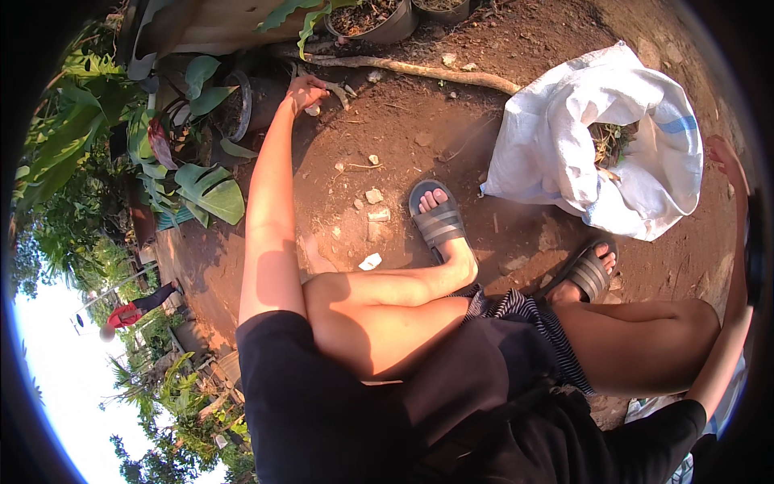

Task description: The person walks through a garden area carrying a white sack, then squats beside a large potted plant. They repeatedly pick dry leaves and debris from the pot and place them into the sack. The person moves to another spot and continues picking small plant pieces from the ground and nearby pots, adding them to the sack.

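My left arm stretches to the upper left, and my left hand point(305, 93) is low over the soil by the potted plants. Its fingers are closed at a dry, brownish, forked piece of plant point(342, 94); I cannot tell whether it is a leaf or a twig. Far to the right, my right hand point(726, 156) is beside the white woven sack point(548, 153), partly cut by the dark rim of the view. The fingers there look apart, with nothing seen in them. Inside the sack's wide, rolled mouth lie dry plant scraps point(610, 143).
A long branch point(419, 69) lies across the soil below the pots point(379, 28). Leafy plants point(211, 194) crowd the left. Small stones point(374, 196) and a white scrap point(370, 261) lie near my sandalled feet point(439, 218). A person in red point(125, 315) is far off left.
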A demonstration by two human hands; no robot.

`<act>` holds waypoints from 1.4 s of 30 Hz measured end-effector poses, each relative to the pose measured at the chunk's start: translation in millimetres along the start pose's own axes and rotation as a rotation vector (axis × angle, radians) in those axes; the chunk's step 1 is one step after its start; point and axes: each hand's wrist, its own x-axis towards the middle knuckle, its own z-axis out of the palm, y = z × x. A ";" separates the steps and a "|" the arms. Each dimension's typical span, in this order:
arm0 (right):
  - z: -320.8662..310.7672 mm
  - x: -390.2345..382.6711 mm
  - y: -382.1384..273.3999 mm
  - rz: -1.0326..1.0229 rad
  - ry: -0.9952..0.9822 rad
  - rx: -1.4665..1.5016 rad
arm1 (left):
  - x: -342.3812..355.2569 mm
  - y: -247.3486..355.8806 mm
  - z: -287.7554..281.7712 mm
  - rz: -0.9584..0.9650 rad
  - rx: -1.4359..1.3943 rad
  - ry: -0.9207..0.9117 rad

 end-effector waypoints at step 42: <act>33.4 -44.6 -102.0 -0.218 -0.453 0.011 | -175.4 258.2 54.1 0.731 -0.067 -0.791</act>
